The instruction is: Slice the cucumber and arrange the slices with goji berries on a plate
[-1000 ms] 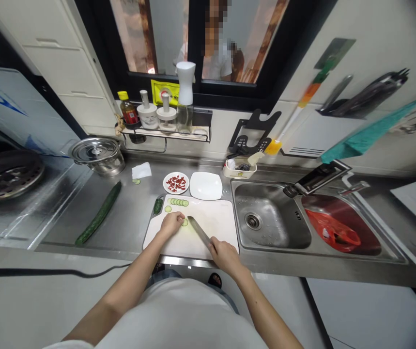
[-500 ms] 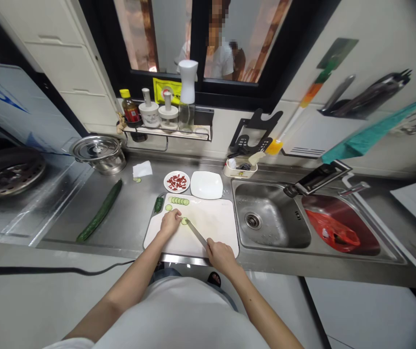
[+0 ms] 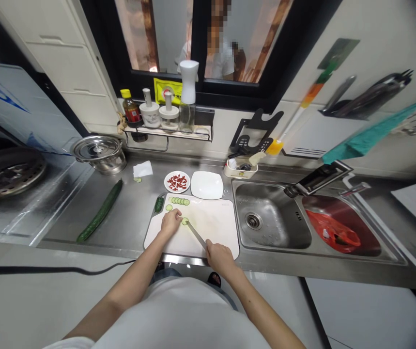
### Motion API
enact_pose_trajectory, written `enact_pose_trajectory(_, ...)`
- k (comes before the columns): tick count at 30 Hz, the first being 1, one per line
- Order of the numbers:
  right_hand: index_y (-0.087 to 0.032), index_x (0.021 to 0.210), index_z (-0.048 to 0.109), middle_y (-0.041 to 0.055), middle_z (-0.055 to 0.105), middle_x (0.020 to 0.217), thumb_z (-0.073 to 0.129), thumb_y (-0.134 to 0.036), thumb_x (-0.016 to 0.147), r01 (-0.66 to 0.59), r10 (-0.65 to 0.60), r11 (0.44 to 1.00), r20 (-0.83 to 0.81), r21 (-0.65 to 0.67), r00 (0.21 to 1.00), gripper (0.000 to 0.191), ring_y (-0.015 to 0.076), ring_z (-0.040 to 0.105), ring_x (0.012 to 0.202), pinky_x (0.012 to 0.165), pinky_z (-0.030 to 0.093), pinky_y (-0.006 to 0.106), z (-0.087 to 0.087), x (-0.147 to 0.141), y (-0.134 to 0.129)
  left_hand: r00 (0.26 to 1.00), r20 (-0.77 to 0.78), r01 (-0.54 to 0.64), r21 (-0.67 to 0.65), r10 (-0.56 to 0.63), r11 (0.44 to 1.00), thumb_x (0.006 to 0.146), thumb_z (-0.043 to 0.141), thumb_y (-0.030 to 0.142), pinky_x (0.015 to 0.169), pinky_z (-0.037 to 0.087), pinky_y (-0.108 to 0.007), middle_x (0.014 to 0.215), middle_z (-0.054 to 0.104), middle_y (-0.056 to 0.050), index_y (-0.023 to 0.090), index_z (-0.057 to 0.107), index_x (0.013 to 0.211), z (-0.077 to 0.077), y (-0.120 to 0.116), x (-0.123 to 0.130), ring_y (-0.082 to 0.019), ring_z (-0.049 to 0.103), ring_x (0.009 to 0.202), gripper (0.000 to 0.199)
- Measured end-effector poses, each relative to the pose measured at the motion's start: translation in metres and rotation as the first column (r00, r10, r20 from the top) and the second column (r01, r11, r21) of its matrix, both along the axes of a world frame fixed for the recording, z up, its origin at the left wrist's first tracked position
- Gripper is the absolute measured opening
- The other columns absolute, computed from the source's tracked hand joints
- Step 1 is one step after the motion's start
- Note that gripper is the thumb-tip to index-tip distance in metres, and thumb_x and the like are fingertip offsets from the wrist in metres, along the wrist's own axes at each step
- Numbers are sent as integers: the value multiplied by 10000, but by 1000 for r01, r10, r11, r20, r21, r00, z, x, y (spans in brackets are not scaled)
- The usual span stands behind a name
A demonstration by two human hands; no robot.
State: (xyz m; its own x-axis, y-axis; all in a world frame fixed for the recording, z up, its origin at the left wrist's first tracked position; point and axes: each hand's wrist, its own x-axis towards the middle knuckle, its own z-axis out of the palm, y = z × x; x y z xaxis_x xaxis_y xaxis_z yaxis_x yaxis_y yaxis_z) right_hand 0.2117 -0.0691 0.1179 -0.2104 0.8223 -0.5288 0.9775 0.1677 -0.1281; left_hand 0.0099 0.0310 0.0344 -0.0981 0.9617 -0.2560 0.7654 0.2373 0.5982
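My right hand is closed round the handle of a kitchen knife. The blade points up and left across a white cutting board, its tip on a round cucumber slice. Beside that slice, my left hand rests on the board with fingers bent together; whether they grip anything is hidden. A row of overlapping cucumber slices lies along the board's top left, with a single slice below it. A short cucumber piece sits at the board's upper left corner.
Behind the board stand a plate of chopped red pieces and a white plate. A whole cucumber lies left, near a lidded steel pot. The sink is right; its second basin holds a red plastic bag.
The knife has turned slightly in my right hand, so its blade looks narrower and darker. My left hand and the slices stay practically where they were.
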Motion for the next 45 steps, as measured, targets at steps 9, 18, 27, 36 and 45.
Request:
enact_pose_trajectory(9, -156, 1124, 494, 138, 675, 916, 317, -131, 882, -17, 17, 1000, -18, -5, 1000, 301, 226, 642, 869, 671, 393, 292, -5, -6, -2, 1000, -10, 7, 7, -7, 1000, 736, 605, 179, 717, 403, -233, 847, 680, -19, 203, 655, 914, -2, 2, -1, -150, 600, 787, 187)
enact_pose_trajectory(18, -146, 1115, 506, 146, 670, 970, 330, -138, 887, -27, 27, 999, -13, -36, 1000, 288, 244, 643, 897, 681, 409, 303, 9, -11, 8, 1000, -5, 18, 14, -18, 1000, 735, 600, 179, 684, 392, -231, 817, 675, -14, 205, 639, 885, 1, 3, -1, -153, 598, 779, 158)
enact_pose_trajectory(27, -151, 1115, 508, 153, 663, 994, 341, -131, 880, -31, 31, 999, -11, -33, 999, 289, 252, 642, 913, 709, 433, 326, 8, -15, 15, 999, -33, 20, -38, -21, 999, 743, 614, 179, 694, 395, -224, 819, 676, -13, 204, 641, 904, 4, 6, 1, -152, 605, 804, 166)
enact_pose_trajectory(36, -142, 1114, 516, 155, 663, 1000, 325, -121, 874, -38, 38, 998, -16, -42, 999, 307, 262, 643, 917, 712, 447, 341, 15, -17, 19, 999, -34, 17, -29, -18, 999, 738, 630, 185, 681, 391, -223, 835, 677, -18, 205, 637, 905, 0, 7, 1, -150, 606, 780, 168)
enact_pose_trajectory(45, -157, 1098, 521, 155, 660, 1006, 340, -132, 885, -15, 13, 999, -21, -52, 1000, 280, 241, 642, 917, 716, 435, 325, 11, -17, 21, 999, -41, 12, -48, -14, 999, 739, 634, 204, 701, 399, -228, 840, 678, -20, 205, 641, 896, 1, 9, 0, -157, 604, 812, 157)
